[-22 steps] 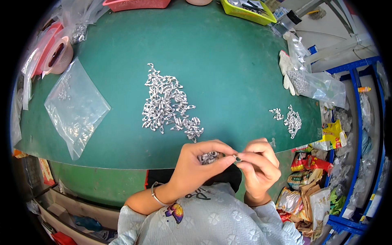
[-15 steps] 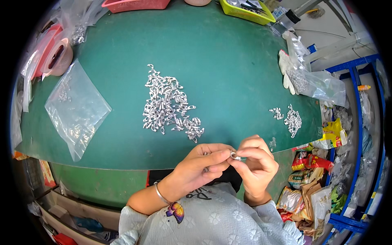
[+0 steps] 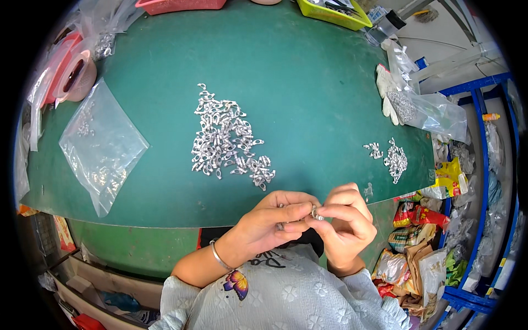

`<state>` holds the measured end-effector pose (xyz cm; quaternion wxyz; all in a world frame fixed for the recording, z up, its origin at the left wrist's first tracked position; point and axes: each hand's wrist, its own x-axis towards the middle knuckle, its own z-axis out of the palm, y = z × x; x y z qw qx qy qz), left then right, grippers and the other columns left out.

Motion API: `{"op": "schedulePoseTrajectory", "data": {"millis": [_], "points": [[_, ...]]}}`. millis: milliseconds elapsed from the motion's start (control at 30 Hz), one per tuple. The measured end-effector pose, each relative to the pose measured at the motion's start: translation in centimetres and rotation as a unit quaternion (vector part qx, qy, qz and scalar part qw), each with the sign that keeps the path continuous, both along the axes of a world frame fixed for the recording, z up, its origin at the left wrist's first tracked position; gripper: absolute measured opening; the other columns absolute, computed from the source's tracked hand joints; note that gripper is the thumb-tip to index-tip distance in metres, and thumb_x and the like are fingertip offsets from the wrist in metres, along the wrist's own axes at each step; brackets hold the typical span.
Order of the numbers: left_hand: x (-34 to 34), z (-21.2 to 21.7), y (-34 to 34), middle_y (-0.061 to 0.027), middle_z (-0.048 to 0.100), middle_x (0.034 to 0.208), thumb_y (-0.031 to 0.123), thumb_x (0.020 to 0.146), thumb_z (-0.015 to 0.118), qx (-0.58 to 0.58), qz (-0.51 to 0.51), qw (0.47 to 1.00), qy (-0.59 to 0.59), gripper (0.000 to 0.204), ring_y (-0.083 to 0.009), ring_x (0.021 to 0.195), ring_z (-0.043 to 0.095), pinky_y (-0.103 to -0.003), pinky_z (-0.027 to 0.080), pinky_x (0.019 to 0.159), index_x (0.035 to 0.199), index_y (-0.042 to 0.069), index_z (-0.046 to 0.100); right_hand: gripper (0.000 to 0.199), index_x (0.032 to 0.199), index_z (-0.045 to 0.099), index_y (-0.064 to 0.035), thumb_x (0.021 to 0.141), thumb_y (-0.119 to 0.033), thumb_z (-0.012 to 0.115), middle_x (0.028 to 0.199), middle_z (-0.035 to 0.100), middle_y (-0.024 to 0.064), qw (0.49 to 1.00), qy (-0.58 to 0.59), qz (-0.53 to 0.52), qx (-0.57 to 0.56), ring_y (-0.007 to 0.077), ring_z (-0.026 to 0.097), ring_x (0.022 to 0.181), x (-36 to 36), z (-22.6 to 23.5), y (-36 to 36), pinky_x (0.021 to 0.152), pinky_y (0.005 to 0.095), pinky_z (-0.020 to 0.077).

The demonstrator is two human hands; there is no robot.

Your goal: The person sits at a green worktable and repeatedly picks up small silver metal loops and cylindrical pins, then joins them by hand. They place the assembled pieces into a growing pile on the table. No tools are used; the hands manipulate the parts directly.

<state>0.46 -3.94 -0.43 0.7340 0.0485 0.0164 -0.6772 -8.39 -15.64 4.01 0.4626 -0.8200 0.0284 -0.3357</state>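
Note:
My left hand (image 3: 272, 220) and my right hand (image 3: 346, 223) meet in front of my body at the table's near edge. Between their fingertips is a small silver metal fitting (image 3: 316, 213) with a ring-like end, pinched from both sides. More grey metal shows between the curled fingers of my left hand, mostly hidden. Beyond my hands, a large loose pile of similar ring-ended silver fittings (image 3: 220, 135) lies mid-table. A smaller pile of silver fittings (image 3: 395, 160) and a little cluster (image 3: 374, 150) lie near the right edge.
On the green table (image 3: 308, 82), a clear plastic bag (image 3: 104, 154) lies flat at left, near pink containers (image 3: 80, 80). A white glove (image 3: 385, 88) and a bag of small parts (image 3: 429, 115) lie at right. A yellow-green tray (image 3: 335, 15) stands far back; a blue rack (image 3: 484, 165) is at right.
The fitting between my fingertips has turned, its ring opening less visible now. My right fingers have shifted slightly around it; the piles stay the same.

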Motion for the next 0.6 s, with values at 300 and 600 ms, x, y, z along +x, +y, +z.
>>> {"op": "schedulePoseTrajectory", "data": {"millis": [300, 600], "points": [[-0.14, -0.11, -0.43, -0.0047, 0.053, 0.077, 0.013, 0.088, 0.054, -0.021, -0.001, 1.000, -0.009, 0.023, -0.0019, 0.055, 0.037, -0.015, 0.027, 0.044, 0.102, -0.006, 0.056, 0.027, 0.081, 0.064, -0.0018, 0.057, 0.003, 0.077, 0.076, 0.058, 0.0057, 0.999, -0.002, -0.001, -0.034, 0.0193, 0.051, 0.068, -0.29, 0.41, -0.02, 0.058, 0.0281, 0.0408], [-0.01, 0.37, -0.54, 0.0009, 0.046, 0.072, 0.014, 0.089, 0.054, 0.050, 0.033, 0.997, -0.045, 0.026, -0.0014, 0.056, 0.036, -0.015, 0.025, 0.044, 0.106, -0.005, 0.055, 0.022, 0.077, 0.062, -0.0009, 0.060, 0.006, 0.074, 0.075, 0.058, 0.0067, 0.998, -0.003, -0.043, -0.044, 0.0193, 0.052, 0.070, 0.32, -0.55, -0.88, 0.062, 0.0279, 0.0421]]}}
